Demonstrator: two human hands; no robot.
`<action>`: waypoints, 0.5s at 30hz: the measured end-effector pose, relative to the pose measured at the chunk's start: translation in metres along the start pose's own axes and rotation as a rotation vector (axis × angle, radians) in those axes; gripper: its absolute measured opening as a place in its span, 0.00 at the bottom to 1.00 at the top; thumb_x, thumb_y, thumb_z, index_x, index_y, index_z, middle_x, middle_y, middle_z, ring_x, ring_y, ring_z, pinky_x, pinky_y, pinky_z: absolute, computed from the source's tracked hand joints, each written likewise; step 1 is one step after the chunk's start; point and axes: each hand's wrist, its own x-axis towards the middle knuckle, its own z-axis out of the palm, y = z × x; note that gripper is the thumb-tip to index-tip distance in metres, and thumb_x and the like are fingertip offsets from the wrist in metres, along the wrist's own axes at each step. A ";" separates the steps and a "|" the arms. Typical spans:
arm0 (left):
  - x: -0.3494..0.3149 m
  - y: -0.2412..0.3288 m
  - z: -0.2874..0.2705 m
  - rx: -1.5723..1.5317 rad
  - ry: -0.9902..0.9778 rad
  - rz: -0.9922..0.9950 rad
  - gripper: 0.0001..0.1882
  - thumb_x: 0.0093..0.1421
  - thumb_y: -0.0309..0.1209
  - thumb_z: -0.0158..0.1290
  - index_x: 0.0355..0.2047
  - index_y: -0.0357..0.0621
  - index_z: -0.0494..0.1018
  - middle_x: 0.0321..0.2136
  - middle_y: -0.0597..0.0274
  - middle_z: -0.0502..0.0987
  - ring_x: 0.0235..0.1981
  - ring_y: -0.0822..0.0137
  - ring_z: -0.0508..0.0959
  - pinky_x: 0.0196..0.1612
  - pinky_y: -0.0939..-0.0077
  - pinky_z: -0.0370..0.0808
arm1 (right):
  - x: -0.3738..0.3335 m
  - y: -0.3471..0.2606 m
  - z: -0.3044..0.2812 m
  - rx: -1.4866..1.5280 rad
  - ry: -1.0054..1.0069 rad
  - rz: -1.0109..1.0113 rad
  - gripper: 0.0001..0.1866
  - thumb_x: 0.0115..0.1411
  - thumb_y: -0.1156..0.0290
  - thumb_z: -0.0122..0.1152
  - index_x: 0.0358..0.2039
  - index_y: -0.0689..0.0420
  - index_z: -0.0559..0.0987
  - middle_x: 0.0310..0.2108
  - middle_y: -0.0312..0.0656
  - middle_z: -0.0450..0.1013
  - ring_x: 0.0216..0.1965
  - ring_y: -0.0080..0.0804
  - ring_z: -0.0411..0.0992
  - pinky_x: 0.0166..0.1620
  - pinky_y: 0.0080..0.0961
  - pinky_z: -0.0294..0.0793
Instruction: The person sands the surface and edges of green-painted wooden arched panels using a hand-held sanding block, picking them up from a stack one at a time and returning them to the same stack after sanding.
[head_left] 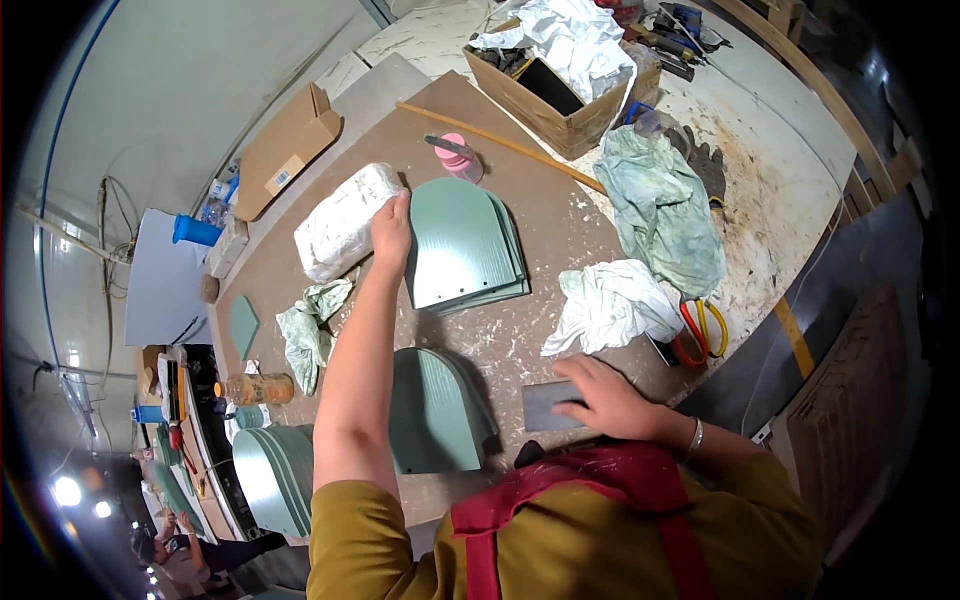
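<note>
My left hand (pixel 391 232) reaches between a white wrapped bundle (pixel 345 222) and a small stack of green round-topped panels (pixel 455 245). It lies against the bundle's right side, close to the top panel's left edge; its fingertips are partly hidden. Nearer to me, another stack of green panels (pixel 432 415) of the same shape lies beside my left forearm. On the right, my right hand (pixel 606 397) grips the right end of a flat grey rectangular sheet (pixel 543 407), with thumb and fingers on it. Beyond that hand lies a crumpled white cloth (pixel 612 308).
A pale green cloth (pixel 660 205), red-and-yellow-handled scissors (pixel 704 335) and a filled cardboard box (pixel 575 125) lie right. A wooden stick (pixel 500 145) and pink bottle (pixel 457 158) stand farther back. More panels (pixel 270 480), a jar (pixel 258 389) and a rag (pixel 308 335) are left.
</note>
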 end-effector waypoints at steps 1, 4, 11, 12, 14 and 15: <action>0.003 -0.004 -0.005 0.130 -0.026 0.046 0.23 0.70 0.46 0.49 0.45 0.33 0.77 0.36 0.46 0.80 0.38 0.58 0.78 0.46 0.66 0.73 | 0.000 -0.007 0.003 -0.100 -0.025 -0.068 0.29 0.61 0.60 0.64 0.59 0.57 0.67 0.52 0.49 0.67 0.57 0.46 0.66 0.56 0.39 0.64; -0.011 0.003 -0.014 0.566 -0.007 0.199 0.25 0.65 0.44 0.56 0.53 0.37 0.74 0.47 0.40 0.77 0.44 0.55 0.78 0.49 0.65 0.73 | 0.001 -0.015 0.012 -0.311 -0.158 -0.162 0.37 0.56 0.54 0.68 0.63 0.55 0.65 0.56 0.50 0.64 0.61 0.47 0.61 0.60 0.44 0.55; -0.162 0.058 -0.085 0.460 -0.171 0.442 0.22 0.64 0.37 0.56 0.56 0.42 0.71 0.52 0.47 0.74 0.51 0.45 0.75 0.53 0.59 0.72 | 0.010 -0.001 0.013 -0.339 -0.047 -0.208 0.33 0.55 0.61 0.69 0.60 0.53 0.69 0.49 0.51 0.67 0.52 0.51 0.67 0.54 0.48 0.65; -0.185 0.048 -0.093 0.541 -0.134 0.468 0.23 0.64 0.38 0.56 0.57 0.43 0.71 0.52 0.47 0.74 0.52 0.45 0.75 0.54 0.58 0.71 | 0.015 -0.001 0.008 -0.219 0.011 -0.164 0.33 0.56 0.60 0.69 0.60 0.53 0.69 0.48 0.51 0.67 0.51 0.52 0.68 0.53 0.48 0.66; -0.221 0.017 -0.099 0.657 0.003 0.437 0.25 0.64 0.39 0.56 0.59 0.44 0.68 0.53 0.46 0.73 0.52 0.43 0.74 0.55 0.57 0.71 | 0.021 -0.007 0.003 0.022 0.112 -0.071 0.33 0.56 0.59 0.68 0.60 0.53 0.70 0.48 0.52 0.67 0.49 0.53 0.69 0.53 0.48 0.68; -0.233 -0.005 -0.100 0.688 0.024 0.382 0.27 0.65 0.42 0.53 0.61 0.46 0.67 0.53 0.46 0.73 0.52 0.42 0.74 0.54 0.56 0.71 | 0.023 -0.016 0.003 0.003 0.136 -0.135 0.35 0.56 0.55 0.69 0.63 0.51 0.70 0.50 0.53 0.67 0.49 0.53 0.70 0.52 0.47 0.70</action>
